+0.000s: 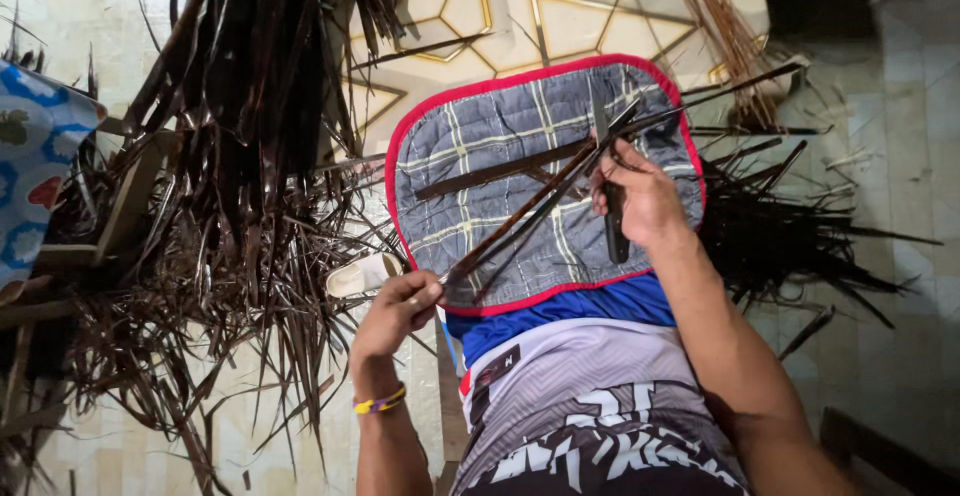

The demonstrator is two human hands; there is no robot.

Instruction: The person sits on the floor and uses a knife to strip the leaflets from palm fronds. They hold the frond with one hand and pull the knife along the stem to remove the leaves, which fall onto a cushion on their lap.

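left hand (398, 308) pinches near end of long dark palm-leaf strip (540, 201) | right hand (640, 196) grips black-handled knife (610, 181) against strip, fingers closed | both over grey plaid red-edged cushion (470, 156) on lap | dried leaf pile (240, 176) on tiled floor beyond, left

Lap pad (480, 146): quilted cloth, grey-blue plaid with a red bound edge – matt, soft-looking.
Leaf strip (520, 218): dried plant fibre, dark brown, faintly glossy along its length.
Knife (612, 218): dark handle, matt; blade looks like dull metal.
Leaf pile (240, 156): dry, stiff fronds, dark brown – rough, slightly shiny in places.
Midrib sticks (790, 226): thin, hard, dark plant stems.
Floor (570, 16): smooth glazed tile, pale with gold lines.
Wristband (380, 402): yellow and purple, smooth.
Shirt (590, 396): smooth synthetic cloth.
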